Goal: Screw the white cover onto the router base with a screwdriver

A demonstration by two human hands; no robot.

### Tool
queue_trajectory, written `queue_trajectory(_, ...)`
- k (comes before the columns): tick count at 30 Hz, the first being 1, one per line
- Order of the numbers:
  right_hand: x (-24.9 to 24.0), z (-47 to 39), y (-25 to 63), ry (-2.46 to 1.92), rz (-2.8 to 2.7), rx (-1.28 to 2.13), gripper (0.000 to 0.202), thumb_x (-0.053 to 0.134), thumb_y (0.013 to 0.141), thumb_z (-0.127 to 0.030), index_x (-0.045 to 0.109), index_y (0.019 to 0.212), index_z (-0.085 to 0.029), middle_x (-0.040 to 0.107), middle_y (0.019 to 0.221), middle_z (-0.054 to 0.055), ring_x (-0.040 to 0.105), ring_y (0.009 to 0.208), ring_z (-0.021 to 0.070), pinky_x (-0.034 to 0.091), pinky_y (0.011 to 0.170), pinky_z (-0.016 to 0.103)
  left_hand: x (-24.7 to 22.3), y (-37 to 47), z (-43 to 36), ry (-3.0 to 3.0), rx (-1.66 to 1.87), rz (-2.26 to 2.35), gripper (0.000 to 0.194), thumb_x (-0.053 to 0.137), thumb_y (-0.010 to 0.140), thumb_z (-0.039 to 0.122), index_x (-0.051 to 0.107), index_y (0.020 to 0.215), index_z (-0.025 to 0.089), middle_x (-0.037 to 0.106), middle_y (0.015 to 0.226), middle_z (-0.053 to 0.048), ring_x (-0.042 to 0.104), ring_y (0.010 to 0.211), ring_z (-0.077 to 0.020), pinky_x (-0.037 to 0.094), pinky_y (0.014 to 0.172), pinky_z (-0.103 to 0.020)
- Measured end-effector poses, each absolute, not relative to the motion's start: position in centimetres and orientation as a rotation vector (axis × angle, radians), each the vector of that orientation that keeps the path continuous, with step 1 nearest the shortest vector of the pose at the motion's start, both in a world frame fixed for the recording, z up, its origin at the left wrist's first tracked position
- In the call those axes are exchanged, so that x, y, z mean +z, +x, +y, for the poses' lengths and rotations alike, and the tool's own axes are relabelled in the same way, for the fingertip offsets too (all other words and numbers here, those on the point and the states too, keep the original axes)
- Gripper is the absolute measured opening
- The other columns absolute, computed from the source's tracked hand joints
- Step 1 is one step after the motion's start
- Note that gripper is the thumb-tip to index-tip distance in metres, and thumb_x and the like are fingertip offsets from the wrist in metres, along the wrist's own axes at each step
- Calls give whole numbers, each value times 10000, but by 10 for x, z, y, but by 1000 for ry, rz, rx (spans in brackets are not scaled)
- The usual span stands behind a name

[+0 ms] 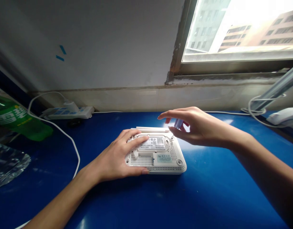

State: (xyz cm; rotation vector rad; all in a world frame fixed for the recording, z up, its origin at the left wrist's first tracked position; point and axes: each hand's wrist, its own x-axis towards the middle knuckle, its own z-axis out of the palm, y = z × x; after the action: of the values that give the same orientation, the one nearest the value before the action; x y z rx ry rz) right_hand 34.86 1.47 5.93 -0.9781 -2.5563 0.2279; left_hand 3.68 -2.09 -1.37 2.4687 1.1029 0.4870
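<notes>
A white device with vent holes, labels and round screw recesses lies on the blue table. My left hand grips its left side, with the thumb along the near edge and fingers across the top. Above the device's far right corner, my right hand holds a screwdriver with a translucent bluish-purple handle. Its thin shaft reaches down at the corner's screw recess; whether the tip sits inside is too small to tell. A white bar lies along the device's far edge.
At the left are a green bottle, a clear plastic object, and a white power strip with a plugged-in adapter and cable. A metal pole with coiled white cable stands at right, below the window.
</notes>
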Motion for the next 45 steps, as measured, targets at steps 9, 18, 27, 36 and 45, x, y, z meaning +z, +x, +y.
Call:
queue_trajectory(9,59,14,348,-968,-2548,277,564,672,915,-132,620,1461,-258,784,1220,78,708,710,146,547,644,252,-15,37,-20,2479,459,1118,897,820,803,696,510,1576,364,416,1646,-108,369,1527,-399,414,1237,-610)
queue_trajectory(18,58,17,349,-1006,-2521,278,359,642,992,-183,714,1337,-252,815,1048,60,738,738,158,522,624,234,-14,36,-21,2480,432,1125,910,802,805,721,500,1582,358,401,1654,-105,357,1536,-393,403,1248,-599)
queue_trajectory(27,57,16,348,-1041,-2499,270,236,669,1027,-396,790,1163,-246,818,910,37,709,649,142,506,594,235,-16,36,-21,2492,416,1119,902,791,825,711,480,1593,354,383,1663,-100,344,1543,-373,381,1267,-582)
queue_trajectory(36,59,15,348,-999,-2525,321,480,714,941,-243,649,1415,-288,799,1108,29,663,627,113,510,579,231,-17,36,-20,2491,407,1143,904,785,821,722,487,1590,352,380,1662,-106,338,1548,-377,396,1255,-585)
queue_trajectory(45,59,14,350,-970,-2538,328,571,679,929,-165,588,1477,-298,778,1154,30,687,705,123,523,618,223,-16,37,-20,2482,429,1132,902,792,813,721,501,1583,350,397,1655,-104,355,1541,-383,398,1253,-589)
